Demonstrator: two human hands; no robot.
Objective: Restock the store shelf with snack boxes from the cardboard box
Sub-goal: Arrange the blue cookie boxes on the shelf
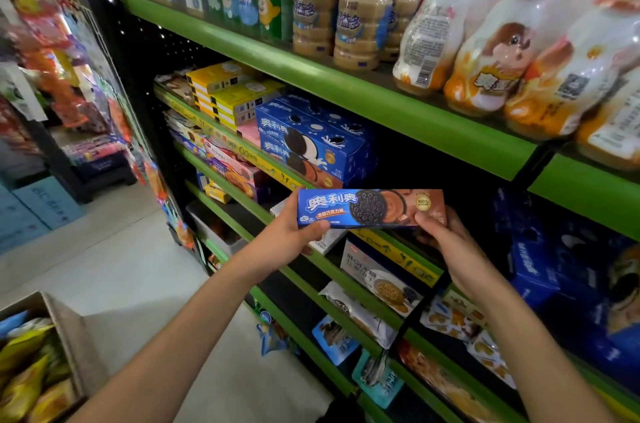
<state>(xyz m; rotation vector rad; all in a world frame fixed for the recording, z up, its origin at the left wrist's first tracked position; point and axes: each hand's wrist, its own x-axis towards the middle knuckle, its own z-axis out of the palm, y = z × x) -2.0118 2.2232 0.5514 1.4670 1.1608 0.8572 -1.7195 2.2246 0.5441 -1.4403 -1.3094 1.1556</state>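
Here: cookie box (372, 208), level, before green shelf (346, 90). Gripped at both ends by left hand (294, 232) and right hand (446, 246).

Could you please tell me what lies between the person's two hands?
In the head view, the long blue and brown cookie box spans the gap, gripped by the left hand and right hand at its ends.

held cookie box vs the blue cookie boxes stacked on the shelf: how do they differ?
The held cookie box is one slim box, up in front of the shelf, with the left hand and right hand each gripping an end. The stacked blue boxes look bulkier and rest on the shelf in a pile, untouched. The held box's right end is brown; the top stacked boxes are blue and white. Both show a dark sandwich cookie and white lettering on blue.
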